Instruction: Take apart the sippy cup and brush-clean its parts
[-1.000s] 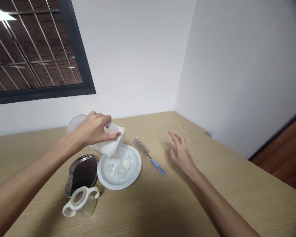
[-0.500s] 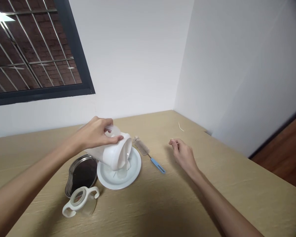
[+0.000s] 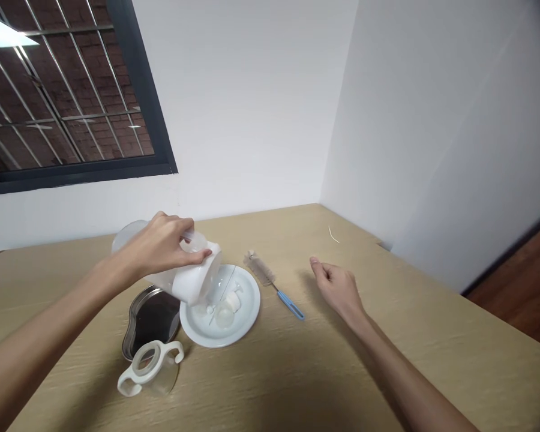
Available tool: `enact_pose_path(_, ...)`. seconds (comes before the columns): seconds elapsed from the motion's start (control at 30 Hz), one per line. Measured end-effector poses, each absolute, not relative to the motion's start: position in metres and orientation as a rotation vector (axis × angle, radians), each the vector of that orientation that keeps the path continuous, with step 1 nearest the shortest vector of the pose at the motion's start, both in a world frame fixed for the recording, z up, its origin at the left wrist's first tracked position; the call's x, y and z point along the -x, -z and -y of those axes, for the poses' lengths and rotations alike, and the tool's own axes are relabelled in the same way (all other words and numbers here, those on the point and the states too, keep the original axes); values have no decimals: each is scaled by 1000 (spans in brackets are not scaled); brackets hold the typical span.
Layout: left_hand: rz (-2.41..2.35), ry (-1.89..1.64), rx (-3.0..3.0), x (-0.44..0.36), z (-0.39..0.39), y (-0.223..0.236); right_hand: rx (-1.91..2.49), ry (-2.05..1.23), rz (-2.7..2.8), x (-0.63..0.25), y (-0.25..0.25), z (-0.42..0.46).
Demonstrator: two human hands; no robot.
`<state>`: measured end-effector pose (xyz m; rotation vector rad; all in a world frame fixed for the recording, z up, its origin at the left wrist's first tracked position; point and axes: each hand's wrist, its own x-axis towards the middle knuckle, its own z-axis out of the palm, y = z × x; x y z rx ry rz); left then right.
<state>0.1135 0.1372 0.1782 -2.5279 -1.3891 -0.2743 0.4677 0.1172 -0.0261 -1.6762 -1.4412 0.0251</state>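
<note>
Some space around right hand (image 3: 339, 289); left hand (image 3: 167, 243) holds container (image 3: 189, 282) over plate edge (image 3: 246, 331).

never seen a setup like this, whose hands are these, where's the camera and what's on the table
There's no machine: these are one person's bare hands, seen from a camera worn on the head, looking forward and down.

The left hand holds a translucent container tilted towards a white plate of small pale parts. The right hand is curled, nothing visible in it.

Also on the table: a blue-handled brush, a curved metal tray and a two-handled cup.
</note>
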Motion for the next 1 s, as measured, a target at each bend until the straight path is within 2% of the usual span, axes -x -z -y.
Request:
enact_pose_path(0.2, 1509, 347, 2716, -131, -119, -172, 1601, -2, 1511, -468, 27, -118)
enact_pose_path(0.5, 1246, 433, 2633, -145, -137, -171, 1547, 11, 1463, -473, 30, -122)
enact_pose_path(0.73, 1432, 519, 2373, -111, -132, -173, 1588, 36, 1464, -468, 21, -113)
enact_pose_path(1.0, 1598, 512, 2620, -124, -118, -166, 1592, 109, 1439, -465, 19, -110)
